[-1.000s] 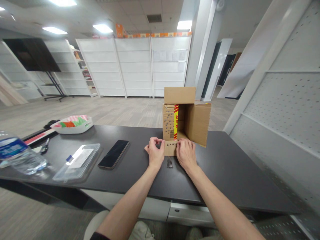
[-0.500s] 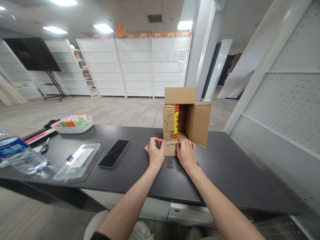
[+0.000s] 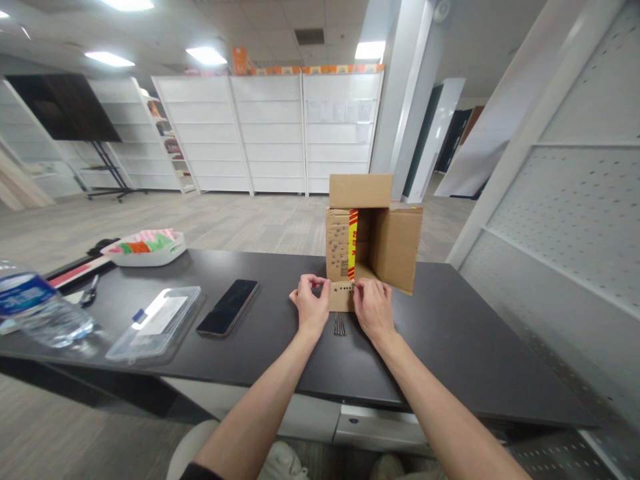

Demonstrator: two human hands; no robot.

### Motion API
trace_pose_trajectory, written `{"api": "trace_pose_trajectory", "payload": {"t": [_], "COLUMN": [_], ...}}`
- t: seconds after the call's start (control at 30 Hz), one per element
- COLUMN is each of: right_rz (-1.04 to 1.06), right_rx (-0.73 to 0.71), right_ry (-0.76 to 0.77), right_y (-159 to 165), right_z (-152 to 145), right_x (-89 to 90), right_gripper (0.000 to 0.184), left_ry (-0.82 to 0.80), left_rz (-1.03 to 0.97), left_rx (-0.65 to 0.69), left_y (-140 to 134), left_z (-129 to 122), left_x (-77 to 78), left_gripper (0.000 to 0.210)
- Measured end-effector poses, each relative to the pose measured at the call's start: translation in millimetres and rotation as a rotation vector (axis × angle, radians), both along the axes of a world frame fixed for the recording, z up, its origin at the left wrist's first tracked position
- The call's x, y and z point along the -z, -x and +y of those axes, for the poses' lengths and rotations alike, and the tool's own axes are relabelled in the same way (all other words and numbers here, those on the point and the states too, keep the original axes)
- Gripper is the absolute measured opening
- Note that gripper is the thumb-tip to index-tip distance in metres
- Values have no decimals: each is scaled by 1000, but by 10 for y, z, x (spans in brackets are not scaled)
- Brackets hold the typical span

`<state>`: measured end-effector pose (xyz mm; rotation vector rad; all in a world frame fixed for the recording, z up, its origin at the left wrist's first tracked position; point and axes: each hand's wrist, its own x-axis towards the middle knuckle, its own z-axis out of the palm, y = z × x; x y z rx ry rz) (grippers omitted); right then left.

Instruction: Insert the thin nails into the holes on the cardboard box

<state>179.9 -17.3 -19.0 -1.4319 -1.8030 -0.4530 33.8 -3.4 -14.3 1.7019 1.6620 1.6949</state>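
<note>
An open cardboard box (image 3: 337, 243) with yellow and red tape stands upright on its side near the table's far edge. Its lower flap (image 3: 342, 305) lies toward me and has a row of small dark dots or holes. At the flap's left edge, my left hand (image 3: 311, 303) is closed, thumb and forefinger pinching the cardboard. My right hand (image 3: 374, 305) rests over the flap's right part with fingers drawn together; its fingertips and anything between them are hidden. Several thin metal pins (image 3: 339, 325), like nails or screws, lie between my wrists, just in front of the flap.
On the dark table (image 3: 465, 347), a black phone (image 3: 229, 308) lies left of my hands. Farther left are a clear plastic case (image 3: 156, 323), a water bottle (image 3: 43, 310) and a white basket (image 3: 145, 257) with colourful packets. A perforated white panel (image 3: 575, 213) rises at the right.
</note>
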Motion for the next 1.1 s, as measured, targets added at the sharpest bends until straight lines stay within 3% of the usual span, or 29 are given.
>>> {"api": "trace_pose_trajectory", "payload": {"t": [0.27,0.63,0.83,1.1], "right_rz": [20,-8,69,222], "right_rx": [-42,-216,-301,-290], "right_ry": [-18,-125,-277,-237], "right_y": [-14,-37,-41,-66], "right_z": [-25,-47,-50,-92], "right_x": [-16,28,30,12], "right_gripper": [18,18,10,18], "left_ry": [0,0,7,15], "left_rz": [7,3,22,10], "left_rx": [4,1,-7,0], "left_y": [6,3,-1,-2], "left_z": [-10,-10,14,8], "left_x": [-3,0,41,23], "left_gripper": [17,18,18,17]}}
